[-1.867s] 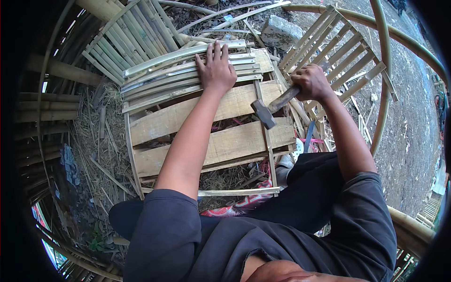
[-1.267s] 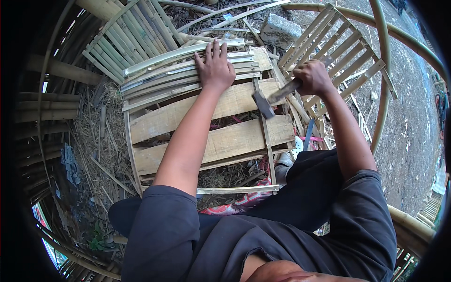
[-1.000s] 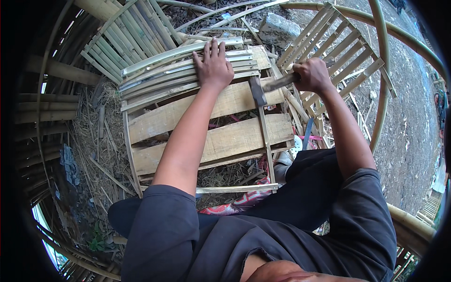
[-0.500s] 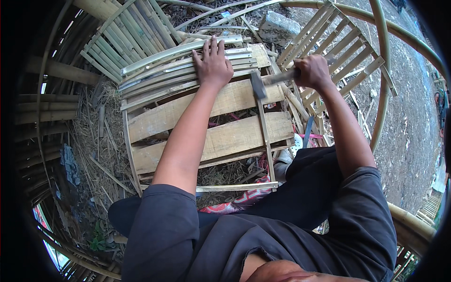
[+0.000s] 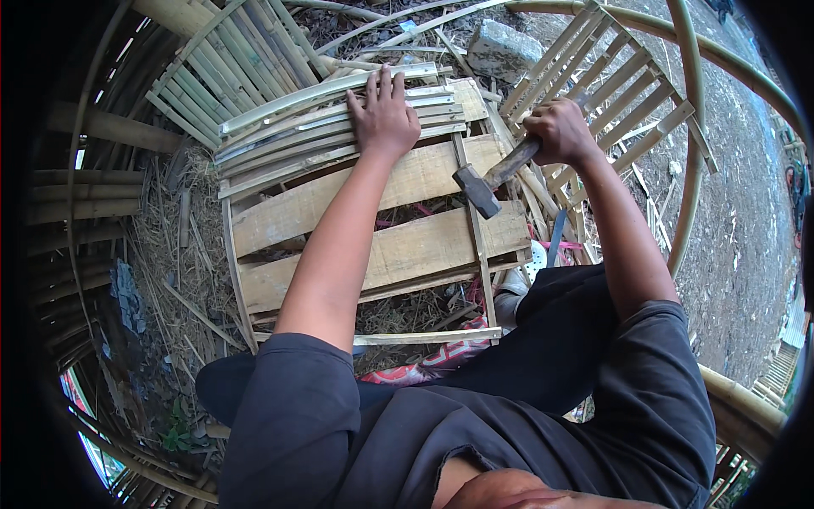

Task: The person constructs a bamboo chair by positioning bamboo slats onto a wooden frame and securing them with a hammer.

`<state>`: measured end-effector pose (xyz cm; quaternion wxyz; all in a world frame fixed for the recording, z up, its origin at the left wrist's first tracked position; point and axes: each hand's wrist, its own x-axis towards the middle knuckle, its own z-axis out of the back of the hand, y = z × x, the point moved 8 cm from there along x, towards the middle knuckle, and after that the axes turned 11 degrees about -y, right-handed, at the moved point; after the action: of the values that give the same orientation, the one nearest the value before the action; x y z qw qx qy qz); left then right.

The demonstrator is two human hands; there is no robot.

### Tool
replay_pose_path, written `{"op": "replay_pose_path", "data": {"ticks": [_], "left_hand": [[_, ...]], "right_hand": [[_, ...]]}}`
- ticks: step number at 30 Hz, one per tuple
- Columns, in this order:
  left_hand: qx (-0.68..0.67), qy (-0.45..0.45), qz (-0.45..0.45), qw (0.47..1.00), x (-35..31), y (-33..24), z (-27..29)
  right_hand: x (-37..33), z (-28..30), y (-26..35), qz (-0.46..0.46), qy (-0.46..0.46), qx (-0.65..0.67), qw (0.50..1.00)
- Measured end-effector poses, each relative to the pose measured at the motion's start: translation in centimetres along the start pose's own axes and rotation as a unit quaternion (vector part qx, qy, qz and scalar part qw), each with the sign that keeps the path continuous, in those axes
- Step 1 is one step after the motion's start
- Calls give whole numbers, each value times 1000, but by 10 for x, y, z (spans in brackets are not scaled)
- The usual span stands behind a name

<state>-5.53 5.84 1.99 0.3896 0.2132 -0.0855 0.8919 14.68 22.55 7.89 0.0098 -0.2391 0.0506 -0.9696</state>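
My left hand [image 5: 386, 117] lies flat with its fingers spread on a row of narrow bamboo slats [image 5: 297, 140] at the far side of a slatted frame. In my right hand [image 5: 560, 133] is the wooden handle of a hammer [image 5: 480, 188], gripped with closed fingers. The hammer's dark metal head hangs over the frame's right crosspiece [image 5: 476, 242]. Two wide wooden boards [image 5: 381, 248] span the middle, under my left forearm. A single slat [image 5: 432, 338] crosses the frame's near end, close to my legs.
Another slatted bamboo panel [image 5: 632, 93] leans at the far right, next to a concrete block [image 5: 504, 49]. Bundled bamboo strips [image 5: 225, 76] stand at the far left. Curved bamboo poles [image 5: 688, 170] arch at the right. Straw and scraps [image 5: 191, 280] litter the ground at left.
The hammer head has swung nearer to me and turned, coming from above the frame's right crosspiece beside the slats. My left hand has stayed in place.
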Motion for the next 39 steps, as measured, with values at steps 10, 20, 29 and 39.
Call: {"op": "replay_pose_path", "data": {"ticks": [10,20,29,39], "left_hand": [[-31,-24,-2,999,-1,1,-2],[-39,-27,-1,999,1,0,-3],[-34,-35,-3,999,-1,0,-3],[10,5,10,1000,0,-3,-1]], "right_hand": [[7,10,0,24,-20,23,999],[2,-5,-14,-89,65,-36,993],[-21,41,-58,-496,84,157,850],[-71,9,21,-570,145,423,690]]}}
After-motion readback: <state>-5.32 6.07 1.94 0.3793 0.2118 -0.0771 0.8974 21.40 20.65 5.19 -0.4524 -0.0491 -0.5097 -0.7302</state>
